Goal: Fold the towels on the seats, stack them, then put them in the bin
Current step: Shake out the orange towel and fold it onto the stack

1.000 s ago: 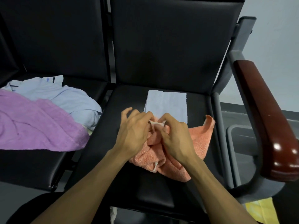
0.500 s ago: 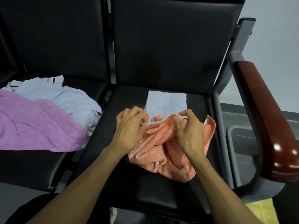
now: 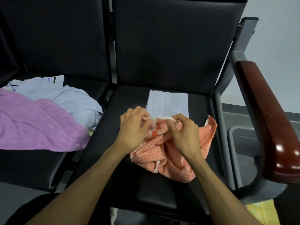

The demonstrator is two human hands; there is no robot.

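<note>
A crumpled orange towel (image 3: 178, 159) lies on the right black seat (image 3: 138, 184). My left hand (image 3: 134, 129) and my right hand (image 3: 185, 132) both pinch its white hem, stretched in a short span between them. Behind the hands a folded pale blue towel (image 3: 168, 102) lies flat on the same seat. On the left seat a purple towel (image 3: 35, 125) is heaped in front of a rumpled light blue towel (image 3: 65, 96). The grey bin (image 3: 240, 143) stands to the right of the seat, partly hidden by the armrest.
A dark red wooden armrest (image 3: 267, 114) on a grey frame runs along the right side. A yellow cloth (image 3: 263, 213) shows at the bottom right corner. Black backrests rise behind both seats.
My hands first spread apart along the orange towel's hem, lifting it, then drew closer together again. The other towels stayed put.
</note>
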